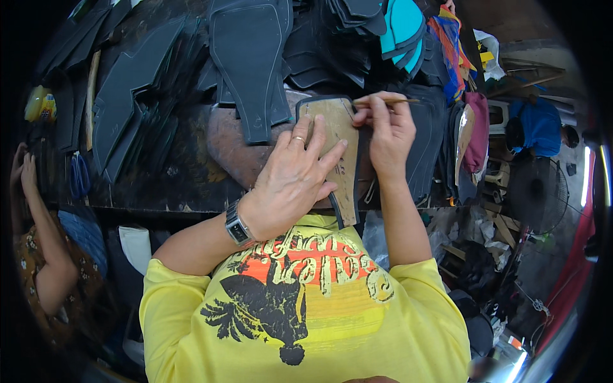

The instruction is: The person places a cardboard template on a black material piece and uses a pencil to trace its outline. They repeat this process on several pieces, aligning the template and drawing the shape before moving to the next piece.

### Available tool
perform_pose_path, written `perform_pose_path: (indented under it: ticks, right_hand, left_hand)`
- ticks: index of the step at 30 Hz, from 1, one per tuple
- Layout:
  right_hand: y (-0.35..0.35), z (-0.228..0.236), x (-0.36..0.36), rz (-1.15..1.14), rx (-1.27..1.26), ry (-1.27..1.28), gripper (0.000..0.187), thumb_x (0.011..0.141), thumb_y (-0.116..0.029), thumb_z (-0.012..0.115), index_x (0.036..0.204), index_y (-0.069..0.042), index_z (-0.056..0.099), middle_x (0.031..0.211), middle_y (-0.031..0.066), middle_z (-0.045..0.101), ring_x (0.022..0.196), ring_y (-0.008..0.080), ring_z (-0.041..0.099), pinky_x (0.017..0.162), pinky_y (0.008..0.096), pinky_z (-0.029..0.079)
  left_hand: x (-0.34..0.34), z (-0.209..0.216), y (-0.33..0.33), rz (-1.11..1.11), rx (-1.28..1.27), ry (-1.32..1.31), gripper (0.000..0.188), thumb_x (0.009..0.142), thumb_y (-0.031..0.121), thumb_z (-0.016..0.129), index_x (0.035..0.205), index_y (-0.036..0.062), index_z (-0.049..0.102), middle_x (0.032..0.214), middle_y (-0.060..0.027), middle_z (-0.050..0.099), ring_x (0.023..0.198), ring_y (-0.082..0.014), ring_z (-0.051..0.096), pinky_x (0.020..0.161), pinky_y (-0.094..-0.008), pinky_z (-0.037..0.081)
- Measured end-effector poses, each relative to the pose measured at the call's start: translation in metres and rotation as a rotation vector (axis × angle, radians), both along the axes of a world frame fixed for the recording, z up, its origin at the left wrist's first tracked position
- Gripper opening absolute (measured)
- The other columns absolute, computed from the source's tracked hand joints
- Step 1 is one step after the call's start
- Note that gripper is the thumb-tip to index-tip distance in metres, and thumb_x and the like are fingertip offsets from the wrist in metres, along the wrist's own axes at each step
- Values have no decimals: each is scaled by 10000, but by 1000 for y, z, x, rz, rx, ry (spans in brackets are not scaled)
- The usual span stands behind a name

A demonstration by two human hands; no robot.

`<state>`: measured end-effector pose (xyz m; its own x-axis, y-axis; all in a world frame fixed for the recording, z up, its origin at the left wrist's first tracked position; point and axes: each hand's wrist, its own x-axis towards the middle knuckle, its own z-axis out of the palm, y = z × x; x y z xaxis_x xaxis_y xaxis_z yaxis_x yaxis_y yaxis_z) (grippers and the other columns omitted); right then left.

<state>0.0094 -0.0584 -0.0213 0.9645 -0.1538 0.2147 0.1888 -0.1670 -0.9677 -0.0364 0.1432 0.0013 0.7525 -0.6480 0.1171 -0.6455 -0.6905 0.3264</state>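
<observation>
A tan, stiff template (345,167) with handwriting on it lies over a dark cut piece (308,100), whose rim shows along the template's top and lower left edges. Spread flat, my left hand (292,156) presses on the template; a ring and a wristwatch are on it. My right hand (388,131) pinches a thin brown pencil (402,101), held nearly level, its tip end at the template's upper right edge. Beneath the template is a reddish-brown board (239,150).
Stacks of dark cut pieces (252,45) with pale outlines cover the back of the table; others (137,83) fan out at left. Turquoise pieces (403,32) lie back right. Blue-handled scissors (80,175) rest at left, near another person's arm (48,223). A fan (539,195) stands right.
</observation>
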Motion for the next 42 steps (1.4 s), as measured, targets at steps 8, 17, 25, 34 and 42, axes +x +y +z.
perform_pose_path:
  ticks: [8, 17, 25, 34, 42]
  right_hand:
    - [10, -1, 6, 41, -495, -249, 64, 1065, -73, 601, 1058, -26, 646, 913, 50, 698, 809, 78, 656, 699, 250, 533]
    - [32, 0, 2, 207, 24, 88, 100, 1060, -66, 621, 1124, -8, 671, 956, 35, 707, 822, 62, 632, 767, 221, 528]
    - [41, 1, 1, 179, -484, -103, 84, 1017, -40, 656, 1084, 1, 686, 888, 44, 729, 765, 84, 645, 712, 249, 539]
    - [24, -4, 2, 279, -76, 71, 101, 1071, -77, 596, 1111, -9, 660, 956, 82, 736, 812, 76, 651, 768, 231, 537]
    - [27, 1, 0, 328, -369, -30, 95, 1020, -41, 617, 1048, 28, 676, 911, 115, 708, 788, 187, 701, 704, 311, 546]
  left_hand:
    - [0, -1, -1, -7, -3, -13, 692, 898, 407, 756, 1511, 160, 551, 1540, -255, 449, 1431, -413, 409, 1109, -473, 406]
    - [-4, -7, -2, 37, -88, -8, 622, 902, 388, 759, 1434, 112, 591, 1522, -229, 464, 1428, -375, 420, 1093, -466, 406]
    - [-23, -18, -4, 58, -156, -63, 495, 901, 316, 756, 1313, 58, 662, 1446, -161, 570, 1398, -321, 495, 1044, -443, 442]
    - [-27, -20, -9, 87, -156, -98, 509, 957, 304, 700, 1390, 47, 633, 1439, -208, 584, 1412, -343, 517, 948, -407, 521]
    - [-29, -17, -9, 66, -82, -145, 475, 965, 290, 683, 1350, 16, 639, 1443, -210, 572, 1394, -325, 499, 964, -378, 463]
